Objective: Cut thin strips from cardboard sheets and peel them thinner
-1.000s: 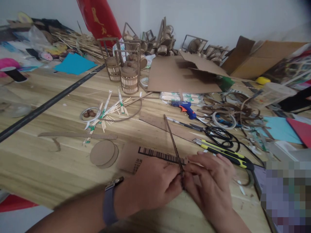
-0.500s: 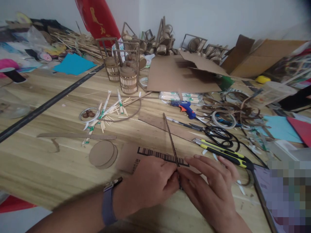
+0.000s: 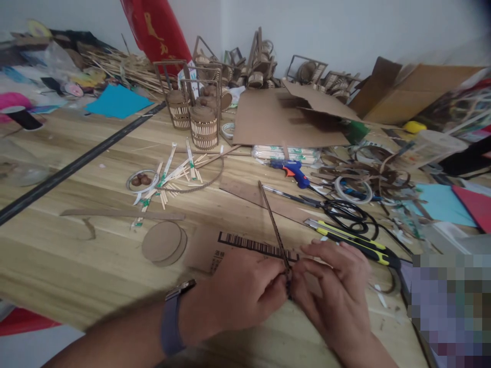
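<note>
A narrow corrugated cardboard strip (image 3: 273,220) stands on edge and points away from me. Its near end is pinched by my left hand (image 3: 245,286), which is closed and wears a watch on the wrist. My right hand (image 3: 333,291) grips the same end from the other side with thumb and index finger, the other fingers curled loosely. Fingers hide part of that end. Under the hands lies a cardboard piece with a printed barcode (image 3: 205,250). Two cardboard discs (image 3: 161,243) overlap to the left of it.
Right of the hands lie a yellow-black utility knife (image 3: 349,240), scissors (image 3: 312,201) and a blue glue gun (image 3: 293,171). Behind are split sticks (image 3: 172,176), a tape roll holding brown beads (image 3: 141,180), small lidded baskets (image 3: 204,128) and a large cardboard sheet (image 3: 264,120).
Both hands have shifted slightly right along with the strip's near end. My right fingers have curled in more, and the strip leans a little further.
</note>
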### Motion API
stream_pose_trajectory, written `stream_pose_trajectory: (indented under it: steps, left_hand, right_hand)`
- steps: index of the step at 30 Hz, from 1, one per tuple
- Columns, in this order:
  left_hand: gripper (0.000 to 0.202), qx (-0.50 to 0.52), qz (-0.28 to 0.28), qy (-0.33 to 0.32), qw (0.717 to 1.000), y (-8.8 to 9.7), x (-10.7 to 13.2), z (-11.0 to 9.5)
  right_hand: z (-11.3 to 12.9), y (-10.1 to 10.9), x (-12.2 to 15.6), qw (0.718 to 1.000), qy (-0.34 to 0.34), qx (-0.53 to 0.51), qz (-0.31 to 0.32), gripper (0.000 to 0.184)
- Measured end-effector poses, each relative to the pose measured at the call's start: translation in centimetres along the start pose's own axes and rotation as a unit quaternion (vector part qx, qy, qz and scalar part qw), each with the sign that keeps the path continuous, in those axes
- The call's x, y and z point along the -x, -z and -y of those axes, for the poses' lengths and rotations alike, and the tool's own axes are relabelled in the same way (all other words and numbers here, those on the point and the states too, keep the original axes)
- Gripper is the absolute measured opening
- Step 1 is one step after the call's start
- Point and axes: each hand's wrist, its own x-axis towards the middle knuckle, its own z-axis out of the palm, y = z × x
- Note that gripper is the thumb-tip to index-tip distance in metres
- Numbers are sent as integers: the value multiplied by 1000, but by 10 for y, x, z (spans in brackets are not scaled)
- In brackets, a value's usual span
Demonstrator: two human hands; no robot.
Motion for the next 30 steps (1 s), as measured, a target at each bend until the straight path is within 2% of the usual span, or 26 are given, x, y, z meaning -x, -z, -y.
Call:
stream_pose_trajectory:
  steps: [4, 9, 11, 13, 17, 22, 26, 30]
  left_hand:
    - [20, 4, -12, 3, 1000, -1, 0, 0]
    - [19, -19, -35, 1, 999, -2, 1, -1]
    - [18, -28, -43, 6, 999, -2, 2, -1]
    - [17, -36, -46, 11, 998, -2, 3, 0]
    - [21, -55, -44, 7, 997, -3, 4, 1]
    - [25, -35, -43, -7, 998, -3, 2, 4]
    - [31, -39, -26, 3, 999, 0, -1, 6]
    - [26, -52, -7, -3, 999, 0, -2, 7]
  right_hand:
    - [1, 1, -7, 994, -57, -88, 22, 15]
    - [3, 1, -11, 967, -132, -212, 59, 14]
    - [4, 0, -10, 961, -145, -231, 52, 8]
    - [3, 0, -8, 964, -154, -215, 43, 12]
    - [1, -1, -8, 964, -155, -210, 56, 4]
    - [2, 1, -10, 960, -157, -226, 53, 9]
    - [0, 5, -12, 969, -121, -205, 65, 11]
    - [-2, 5, -14, 977, -70, -186, 78, 12]
